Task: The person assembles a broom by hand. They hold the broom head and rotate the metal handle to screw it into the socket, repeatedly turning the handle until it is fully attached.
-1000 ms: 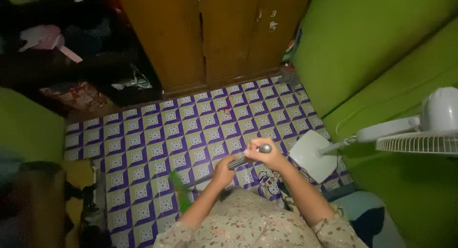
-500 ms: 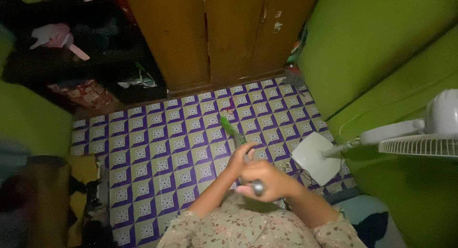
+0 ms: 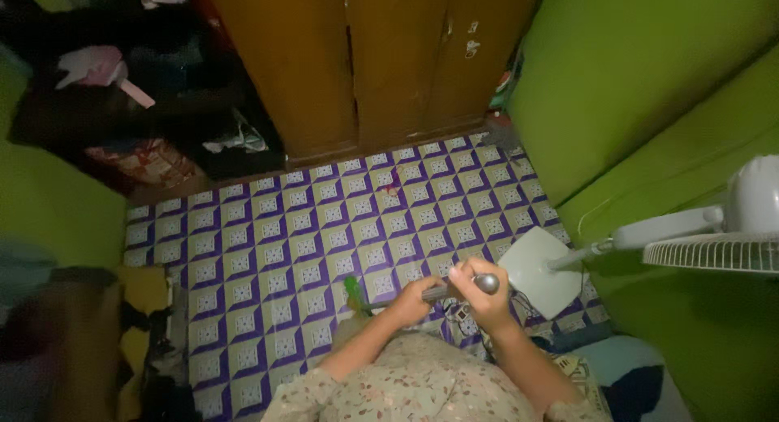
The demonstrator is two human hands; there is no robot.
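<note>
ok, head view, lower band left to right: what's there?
Yellow cloth pile → green broom head → left hand on the grey handle → right hand at the handle's end → white fan base → fan grille.

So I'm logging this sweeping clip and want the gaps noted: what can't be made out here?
Head view:
- Broom head: mostly hidden behind the left hand.
- Handle: middle covered by the right hand.
- Fan: cut off by the right edge.
- Dark pile, upper left: too dim to tell.
</note>
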